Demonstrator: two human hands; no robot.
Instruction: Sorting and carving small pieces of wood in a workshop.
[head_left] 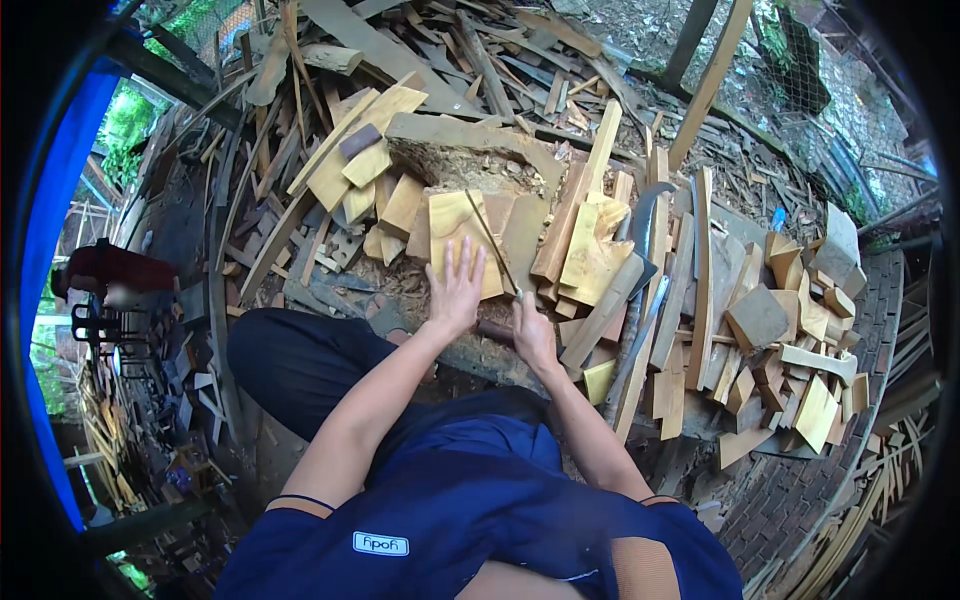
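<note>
My left hand (457,290) lies flat with its fingers spread on a pale yellow wooden board (452,220) in front of me. My right hand (534,330) is closed around the near end of a long, thin, dark tool (488,235). The tool slants away to the left, over the board's right part; whether it is a file or a blade seen edge-on I cannot tell. Beneath both pieces is a worn wooden block (465,155) with a rough, chipped hollow. A dark brown rounded piece (495,333) shows just left of my right hand.
Yellow wood blocks (590,265) and a curved metal blade (648,215) lie to the right. Many offcuts (785,330) and a pale mallet-shaped wooden piece (820,362) are farther right. Scrap planks (430,60) heap up behind. A person in dark red (120,270) is at far left.
</note>
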